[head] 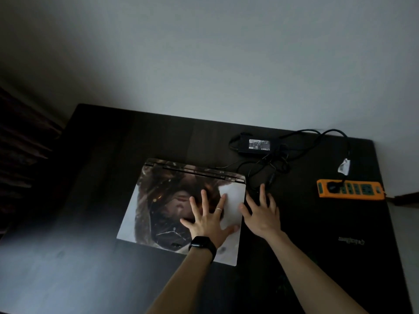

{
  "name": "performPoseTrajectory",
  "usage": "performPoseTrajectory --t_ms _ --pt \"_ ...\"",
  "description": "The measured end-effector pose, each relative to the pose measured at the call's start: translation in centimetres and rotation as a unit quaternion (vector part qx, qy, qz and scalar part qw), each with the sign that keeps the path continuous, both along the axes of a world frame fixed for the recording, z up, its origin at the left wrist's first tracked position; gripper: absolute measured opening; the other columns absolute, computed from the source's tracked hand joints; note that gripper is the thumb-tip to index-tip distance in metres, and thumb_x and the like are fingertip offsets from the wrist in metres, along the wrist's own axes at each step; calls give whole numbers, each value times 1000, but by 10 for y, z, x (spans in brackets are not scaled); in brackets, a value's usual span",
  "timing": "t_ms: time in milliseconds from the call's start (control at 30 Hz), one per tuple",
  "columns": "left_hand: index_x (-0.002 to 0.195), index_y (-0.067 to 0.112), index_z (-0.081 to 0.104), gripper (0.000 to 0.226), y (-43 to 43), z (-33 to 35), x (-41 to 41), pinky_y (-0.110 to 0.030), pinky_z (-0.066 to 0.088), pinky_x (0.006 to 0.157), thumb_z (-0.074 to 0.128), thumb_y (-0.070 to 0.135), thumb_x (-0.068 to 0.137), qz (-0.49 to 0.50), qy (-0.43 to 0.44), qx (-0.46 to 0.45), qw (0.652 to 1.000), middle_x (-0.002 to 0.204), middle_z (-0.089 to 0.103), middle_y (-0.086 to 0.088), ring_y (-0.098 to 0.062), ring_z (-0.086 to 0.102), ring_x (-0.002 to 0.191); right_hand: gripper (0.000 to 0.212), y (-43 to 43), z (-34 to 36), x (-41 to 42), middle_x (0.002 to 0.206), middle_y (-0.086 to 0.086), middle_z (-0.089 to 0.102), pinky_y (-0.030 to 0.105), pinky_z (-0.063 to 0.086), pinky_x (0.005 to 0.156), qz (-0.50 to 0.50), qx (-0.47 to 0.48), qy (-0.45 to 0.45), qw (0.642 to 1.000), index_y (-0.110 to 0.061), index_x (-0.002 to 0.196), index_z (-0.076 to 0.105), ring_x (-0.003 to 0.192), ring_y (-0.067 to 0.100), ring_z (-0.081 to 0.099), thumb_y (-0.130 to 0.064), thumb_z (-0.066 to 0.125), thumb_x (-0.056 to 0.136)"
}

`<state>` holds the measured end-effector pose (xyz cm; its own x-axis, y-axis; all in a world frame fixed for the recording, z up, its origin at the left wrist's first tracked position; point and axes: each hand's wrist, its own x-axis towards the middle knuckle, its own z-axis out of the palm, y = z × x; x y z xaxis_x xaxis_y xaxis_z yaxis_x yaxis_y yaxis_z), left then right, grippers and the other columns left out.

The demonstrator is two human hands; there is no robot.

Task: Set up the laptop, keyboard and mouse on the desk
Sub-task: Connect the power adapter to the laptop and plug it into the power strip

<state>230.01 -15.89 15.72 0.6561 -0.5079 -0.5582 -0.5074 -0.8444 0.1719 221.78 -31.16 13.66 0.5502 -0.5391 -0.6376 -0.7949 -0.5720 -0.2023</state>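
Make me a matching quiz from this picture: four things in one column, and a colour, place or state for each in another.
Things:
1. laptop
2. charger
3. power strip
4. left hand

Descriptions:
A. orange, far right
B. flat on the laptop, fingers spread
C. shut, picture on top
D. black, farthest back

Pairs: 1-C, 2-D, 3-A, 4-B

A single head-worn wide-angle view looks forward and steeply down from close above the table (95,155), taking in both forearms and the wall (204,53) beyond the left hand (207,219).
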Motion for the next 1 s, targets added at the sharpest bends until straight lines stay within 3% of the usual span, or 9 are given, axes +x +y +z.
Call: performPoseTrajectory --t_ms 267,433,533,600,667,767,900,1000 --pt "146 54 -15 87 -5 -4 5 -80 9 100 36 81 82 -14 7 -17 1000 158 -33 -3 -42 -29 142 55 5 2 9 163 -3 -27 55 12 121 -48 -11 -6 999 -51 154 10 151 32 -8 -61 18 101" --pt "151 47 13 71 48 -6 30 -60 10 117 37 70 88 -24 -60 -85 994 165 -3 -1 -29 -3 150 56 32 3 -8 165 -1 -21 53 18 121 -64 -22 -51 996 -44 156 13 153 32 -2 -57 19 102" --pt "151 49 15 73 111 -10 46 -61 7 117 39 74 86 111 -96 -74 986 164 -5 -6 -35 -5 149 65 76 3 -32 167 4 -13 51 27 118 -72 -28 -75 994 -33 158 11 152 33 6 -58 28 101" --pt "150 51 10 84 155 -13 58 -64 4 116 39 84 78 222 -90 -46 970 163 -13 -10 -40 -8 148 69 107 2 -48 167 6 3 48 31 116 -99 -31 -104 989 -25 158 13 151 31 13 -55 35 100" --pt "148 55 5 92 189 -13 68 -63 9 116 44 88 71 271 -51 -44 960 163 -9 -13 -41 -2 148 67 130 1 -61 164 6 21 43 32 115 -124 -29 -138 982 -20 158 17 149 27 20 -50 38 102" --pt "148 56 8 90 207 -15 71 -58 23 116 59 74 76 282 23 -121 951 161 6 -12 -39 8 146 65 149 -3 -72 160 5 33 39 34 114 -149 -20 -191 970 -16 157 19 148 22 24 -43 41 103" --pt "150 50 19 82 215 -16 59 -49 25 117 67 54 84 287 53 -170 941 163 -4 -5 -36 11 147 66 151 -2 -74 161 6 28 41 34 113 -150 -18 -182 972 -16 158 17 149 25 23 -41 43 103" --pt "150 42 27 74 238 -6 36 -44 28 118 67 39 87 259 62 -163 950 163 -1 -7 -34 18 147 64 164 12 -74 163 4 20 44 37 112 -88 -39 -156 983 -22 156 26 147 31 23 -36 52 99"
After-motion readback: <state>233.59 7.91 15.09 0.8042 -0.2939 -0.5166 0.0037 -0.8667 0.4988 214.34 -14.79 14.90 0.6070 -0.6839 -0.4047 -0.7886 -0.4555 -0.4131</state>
